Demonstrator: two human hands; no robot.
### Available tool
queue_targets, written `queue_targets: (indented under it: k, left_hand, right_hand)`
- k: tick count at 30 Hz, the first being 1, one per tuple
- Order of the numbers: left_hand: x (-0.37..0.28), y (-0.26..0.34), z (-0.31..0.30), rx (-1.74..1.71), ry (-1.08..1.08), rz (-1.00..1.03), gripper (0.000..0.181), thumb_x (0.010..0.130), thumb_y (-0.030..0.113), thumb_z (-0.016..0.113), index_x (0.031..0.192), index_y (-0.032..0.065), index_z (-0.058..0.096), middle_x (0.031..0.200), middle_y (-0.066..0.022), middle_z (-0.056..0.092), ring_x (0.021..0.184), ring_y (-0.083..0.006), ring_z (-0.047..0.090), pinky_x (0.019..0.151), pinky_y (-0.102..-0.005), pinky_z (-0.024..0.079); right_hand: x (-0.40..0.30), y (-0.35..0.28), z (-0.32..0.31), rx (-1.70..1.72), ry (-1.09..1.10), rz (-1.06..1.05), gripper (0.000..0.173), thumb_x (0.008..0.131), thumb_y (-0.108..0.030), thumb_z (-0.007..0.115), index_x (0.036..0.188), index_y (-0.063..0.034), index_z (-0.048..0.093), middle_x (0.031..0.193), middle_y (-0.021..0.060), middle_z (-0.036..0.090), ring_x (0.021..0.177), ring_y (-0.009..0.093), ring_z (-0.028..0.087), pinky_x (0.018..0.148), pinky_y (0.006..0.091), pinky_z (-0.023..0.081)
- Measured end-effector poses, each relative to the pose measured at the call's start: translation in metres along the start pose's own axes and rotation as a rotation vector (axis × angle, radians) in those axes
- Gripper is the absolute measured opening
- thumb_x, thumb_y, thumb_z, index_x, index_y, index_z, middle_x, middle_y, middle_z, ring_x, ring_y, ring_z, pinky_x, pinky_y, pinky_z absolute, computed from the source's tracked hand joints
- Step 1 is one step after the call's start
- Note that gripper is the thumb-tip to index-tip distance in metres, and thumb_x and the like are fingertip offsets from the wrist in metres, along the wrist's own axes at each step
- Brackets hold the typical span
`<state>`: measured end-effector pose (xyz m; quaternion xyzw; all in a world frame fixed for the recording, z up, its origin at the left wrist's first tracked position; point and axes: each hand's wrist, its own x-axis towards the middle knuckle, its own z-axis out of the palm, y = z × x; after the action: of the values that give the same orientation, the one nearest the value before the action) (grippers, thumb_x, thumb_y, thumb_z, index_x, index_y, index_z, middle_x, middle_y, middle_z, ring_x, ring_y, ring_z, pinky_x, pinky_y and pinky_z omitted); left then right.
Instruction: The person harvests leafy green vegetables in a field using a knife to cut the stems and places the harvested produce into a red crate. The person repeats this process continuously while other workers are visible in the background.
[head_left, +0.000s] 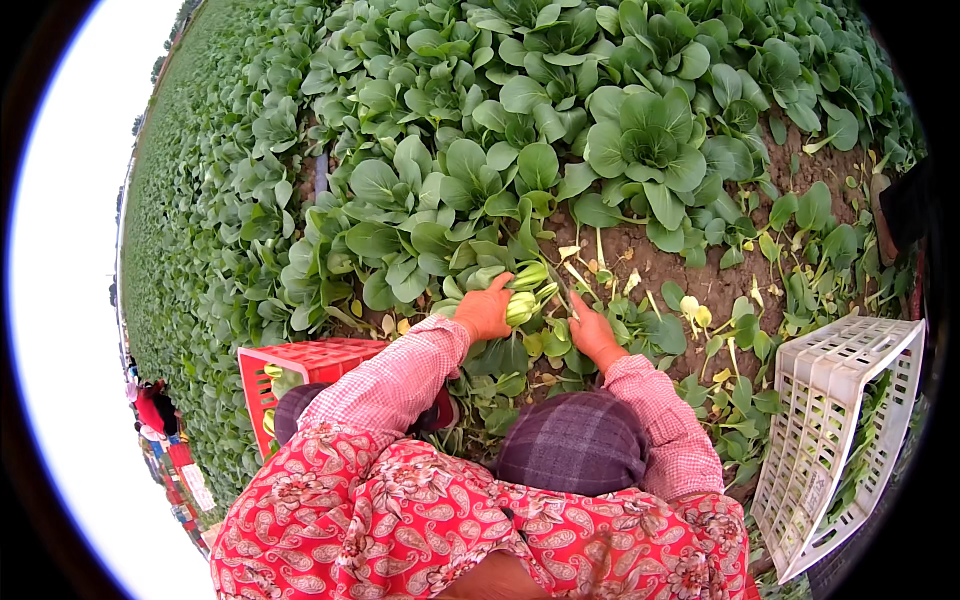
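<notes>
My left hand (484, 309) is closed around several heads of bok choy (523, 306), their pale green stem ends turned to the right. Just right of them, my right hand (592, 330) grips a knife (564, 287) with a narrow blade that points up toward the standing plants. Part of the blade is hard to make out among the leaves. Cut loose leaves (660, 330) lie on the soil beside my right hand. Above both hands, uncut bok choy plants (465, 176) grow close together.
A red plastic crate (330, 360) with bok choy in it stands at my left. To the right is a tilted white plastic crate (814, 420) holding greens. Brown soil (720, 292) shows between fallen leaves. Part of a person (904, 202) appears at the right rim; another person (155, 409) is far left.
</notes>
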<state>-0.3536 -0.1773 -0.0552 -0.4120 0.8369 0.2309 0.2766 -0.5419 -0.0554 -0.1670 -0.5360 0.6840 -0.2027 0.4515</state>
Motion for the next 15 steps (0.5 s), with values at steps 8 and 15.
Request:
queue_targets:
  k: [8, 15]
  left_hand:
    - [0.003, 0.004, 0.011, -0.161, 0.036, -0.061, 0.062, 0.060, 0.026, 0.069, 0.114, 0.0003, 0.054, 0.140, -0.0095, 0.028, 0.097, -0.0302, 0.059, 0.083, -0.0388, 0.049]
    - [-0.022, -0.004, 0.000, -0.489, 0.079, 0.112, 0.068, 0.061, 0.023, 0.069, 0.122, 0.0011, 0.051, 0.139, -0.0109, 0.032, 0.120, -0.0286, 0.045, 0.098, -0.0349, 0.038]
  right_hand:
    - [0.016, -0.005, -0.001, -0.016, -0.037, 0.031, 0.055, 0.084, -0.018, 0.054, 0.137, -0.0179, 0.036, 0.091, 0.0235, 0.062, 0.083, 0.042, 0.058, 0.075, 0.0472, 0.046]
    - [-0.031, 0.016, -0.004, -0.019, 0.141, 0.017, 0.058, 0.079, -0.019, 0.058, 0.134, -0.0204, 0.040, 0.088, 0.0201, 0.061, 0.079, 0.038, 0.060, 0.070, 0.0449, 0.048]
